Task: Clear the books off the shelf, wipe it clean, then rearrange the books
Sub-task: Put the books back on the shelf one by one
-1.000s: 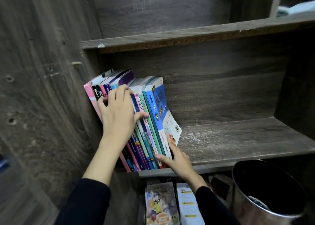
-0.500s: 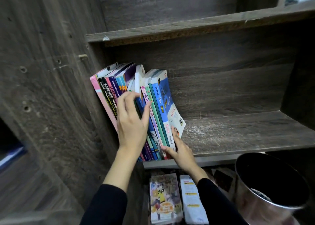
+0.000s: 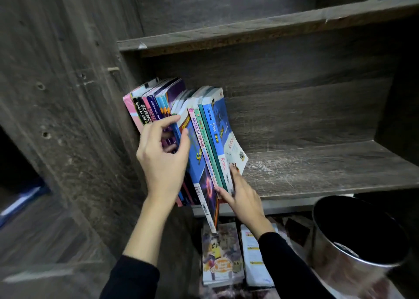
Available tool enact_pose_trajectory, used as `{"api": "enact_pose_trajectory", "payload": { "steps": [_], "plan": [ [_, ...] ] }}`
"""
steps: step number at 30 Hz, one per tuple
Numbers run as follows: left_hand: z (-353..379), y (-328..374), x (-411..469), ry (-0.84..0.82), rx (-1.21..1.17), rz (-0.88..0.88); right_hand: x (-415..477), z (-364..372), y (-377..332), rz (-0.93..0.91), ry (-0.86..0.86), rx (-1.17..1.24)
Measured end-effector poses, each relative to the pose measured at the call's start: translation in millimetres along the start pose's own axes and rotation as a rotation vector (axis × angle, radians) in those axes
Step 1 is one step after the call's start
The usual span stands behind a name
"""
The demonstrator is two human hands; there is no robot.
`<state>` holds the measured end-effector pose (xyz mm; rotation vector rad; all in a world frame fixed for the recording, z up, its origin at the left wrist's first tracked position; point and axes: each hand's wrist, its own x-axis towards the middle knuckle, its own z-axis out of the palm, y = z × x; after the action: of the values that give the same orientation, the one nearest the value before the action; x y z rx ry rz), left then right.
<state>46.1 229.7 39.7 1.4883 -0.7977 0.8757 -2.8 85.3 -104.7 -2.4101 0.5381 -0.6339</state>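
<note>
The wooden bookcase (image 3: 68,117) fills the wall. Its middle shelf (image 3: 328,169) is scuffed and dusty on the right, with one shiny metal bin (image 3: 362,242) standing below that end. The books (image 3: 156,108) are still up there, all crammed at the shelf's left end and leaning left. They look like thin paperbacks, light one by one but floppy and glossy, so I'd take a few together by the spines, low down, with a palm under them (a loose fistful would probably fan out and slip). The blue book (image 3: 199,162) sits pulled forward, its bottom corner hanging past the shelf edge. The left hand (image 3: 163,160) grips it, thumb on the cover and fingers tucked behind. The right hand (image 3: 244,199) lies flat with straight fingers, bracing the foot of the rightmost covers. By count there are roughly a dozen spines, too tightly packed to be sure, and two more booklets (image 3: 222,253) lie flat underneath.
</note>
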Motion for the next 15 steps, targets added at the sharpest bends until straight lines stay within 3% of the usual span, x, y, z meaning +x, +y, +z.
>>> {"api": "enact_pose_trajectory", "payload": {
  "steps": [3, 8, 11, 15],
  "plan": [
    [-9.7, 3.6, -9.9, -0.113, 0.008, -0.112, -2.2, 0.5, -0.6, -0.006, 0.031, -0.051],
    [-21.3, 8.2, -10.9, -0.572, -0.037, -0.226, 0.1, -1.0, -2.2, 0.020, 0.021, -0.126],
    [-26.3, 10.1, -6.9, -0.612, -0.159, -0.310, -2.7, 0.0, -8.5, 0.017, 0.072, -0.063],
    [-29.5, 10.0, -4.5, -0.611, -0.214, -0.422, -20.5, 11.9, -25.8, -0.056, 0.339, 0.175]
  ]
}}
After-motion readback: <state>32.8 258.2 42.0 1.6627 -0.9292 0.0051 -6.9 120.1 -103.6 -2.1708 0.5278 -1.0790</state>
